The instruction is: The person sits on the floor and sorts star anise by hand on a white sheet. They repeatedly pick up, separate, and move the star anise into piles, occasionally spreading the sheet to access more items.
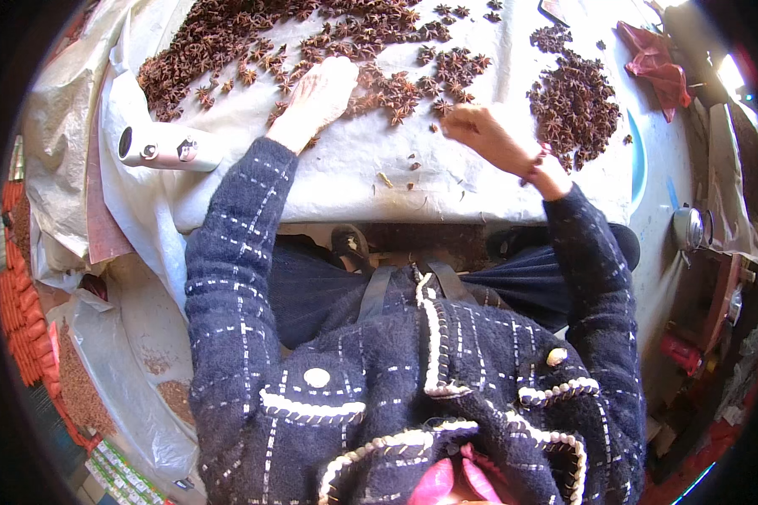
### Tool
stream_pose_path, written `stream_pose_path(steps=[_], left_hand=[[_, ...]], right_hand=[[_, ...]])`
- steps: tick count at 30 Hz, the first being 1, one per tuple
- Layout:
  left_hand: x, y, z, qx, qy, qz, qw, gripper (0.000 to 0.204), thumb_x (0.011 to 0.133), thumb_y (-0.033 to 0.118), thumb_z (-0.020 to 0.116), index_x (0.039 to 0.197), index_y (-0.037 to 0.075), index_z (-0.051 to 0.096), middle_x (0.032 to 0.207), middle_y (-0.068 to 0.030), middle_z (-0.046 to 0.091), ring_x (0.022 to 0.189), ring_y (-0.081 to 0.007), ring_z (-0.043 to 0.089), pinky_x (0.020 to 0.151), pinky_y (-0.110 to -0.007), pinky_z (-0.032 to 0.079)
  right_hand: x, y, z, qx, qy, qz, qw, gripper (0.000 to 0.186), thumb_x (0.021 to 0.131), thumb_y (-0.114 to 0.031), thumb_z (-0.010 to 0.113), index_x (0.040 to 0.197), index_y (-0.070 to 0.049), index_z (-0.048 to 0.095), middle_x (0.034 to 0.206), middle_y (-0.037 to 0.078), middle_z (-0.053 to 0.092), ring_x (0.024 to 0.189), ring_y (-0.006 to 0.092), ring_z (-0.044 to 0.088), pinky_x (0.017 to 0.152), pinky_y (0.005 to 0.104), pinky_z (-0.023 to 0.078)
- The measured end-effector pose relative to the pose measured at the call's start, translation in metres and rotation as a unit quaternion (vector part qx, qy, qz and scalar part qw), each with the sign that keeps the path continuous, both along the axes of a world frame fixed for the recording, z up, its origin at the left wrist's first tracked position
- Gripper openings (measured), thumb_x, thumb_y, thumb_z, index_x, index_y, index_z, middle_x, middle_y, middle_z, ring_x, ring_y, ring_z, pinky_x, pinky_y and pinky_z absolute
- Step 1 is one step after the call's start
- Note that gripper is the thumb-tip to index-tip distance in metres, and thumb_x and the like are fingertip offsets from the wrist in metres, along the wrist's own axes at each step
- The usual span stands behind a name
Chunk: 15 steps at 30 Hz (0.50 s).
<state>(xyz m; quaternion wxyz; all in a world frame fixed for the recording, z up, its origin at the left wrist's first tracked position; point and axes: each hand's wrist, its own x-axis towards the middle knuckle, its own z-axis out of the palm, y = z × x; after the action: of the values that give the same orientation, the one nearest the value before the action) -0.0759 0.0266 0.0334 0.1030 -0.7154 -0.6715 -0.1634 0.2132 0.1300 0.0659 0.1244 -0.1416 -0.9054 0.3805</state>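
Observation:
Dried brown star anise lies spread over a white cloth [472,189] on the table. A large scatter of star anise [215,42] fills the far left and thins toward the middle. My left hand [322,91] rests at its near edge with fingers curled in; glare washes out detail, and whatever they hold is hidden. To the right, my right hand [490,135] is closed, fingertips bent down beside a small cluster of star anise [455,71]; its grip is also hidden. A separate pile of star anise [577,109] sits just beyond my right wrist.
A pale cylinder [173,147] lies beside my left forearm. Crumpled red plastic [651,63] and a light blue rim [637,160] are at the right. A metal object [689,227] stands farther right. Clear plastic sheeting [118,362] and orange-red bundles [27,295] are at lower left.

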Motion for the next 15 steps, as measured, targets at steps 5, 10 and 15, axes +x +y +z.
stream_pose_path(steps=[5, 10, 15], left_hand=[[0.01, -0.007, 0.001, -0.01, -0.122, 0.125, 0.985, 0.012, 0.091, 0.013, 0.049, 0.096, 0.002, 0.052, 0.092, -0.023, 0.06, 0.087, -0.0415, 0.06, 0.074, -0.048, 0.048], [0.009, -0.016, 0.001, 0.019, -0.151, 0.167, 0.974, 0.011, 0.091, 0.008, 0.043, 0.1, 0.002, 0.042, 0.09, -0.0277, 0.06, 0.084, -0.0455, 0.061, 0.073, -0.053, 0.049], [0.016, -0.034, 0.014, 0.061, -0.206, 0.196, 0.957, 0.011, 0.094, 0.011, 0.04, 0.101, 0.001, 0.041, 0.079, -0.0252, 0.061, 0.071, -0.0419, 0.065, 0.06, -0.047, 0.054]], right_hand=[[-0.059, 0.004, -0.034, 0.325, 0.147, -0.004, 0.934, 0.017, 0.084, -0.005, 0.06, 0.1, -0.004, 0.067, 0.099, 0.012, 0.063, 0.083, 0.0264, 0.064, 0.073, 0.0345, 0.054], [-0.067, 0.026, -0.033, 0.293, 0.005, -0.091, 0.952, 0.008, 0.084, -0.003, 0.061, 0.09, -0.002, 0.067, 0.091, 0.01, 0.063, 0.085, 0.0243, 0.06, 0.077, 0.0338, 0.052], [-0.072, 0.033, -0.024, 0.303, 0.073, -0.112, 0.944, 0.011, 0.089, -0.009, 0.06, 0.093, -0.003, 0.069, 0.089, 0.009, 0.065, 0.088, 0.0246, 0.063, 0.08, 0.033, 0.052]])
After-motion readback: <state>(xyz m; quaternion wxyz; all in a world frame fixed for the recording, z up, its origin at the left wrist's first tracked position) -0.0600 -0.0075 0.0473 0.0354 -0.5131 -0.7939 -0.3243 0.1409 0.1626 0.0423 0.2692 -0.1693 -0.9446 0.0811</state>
